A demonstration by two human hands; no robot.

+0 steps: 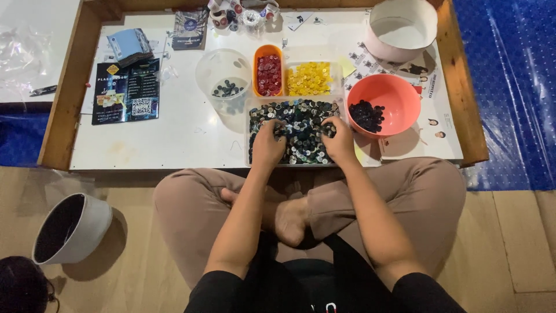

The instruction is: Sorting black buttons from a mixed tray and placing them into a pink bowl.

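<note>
At frame centre, the left hand (267,145) and right hand (339,141) rest in a clear rectangular tray of mixed dark buttons (295,107), fingers curled among them; whether they pinch any I cannot tell. Above, an orange tub of red buttons (268,74) and a clear tray of yellow buttons (310,78) look well filled, but the coral bowl (387,95) at right and the clear round tub (225,72) at left hold few. Most remain mixed. The white worktop (174,133) is open at left, bounded by a wooden rim (66,93).
</note>
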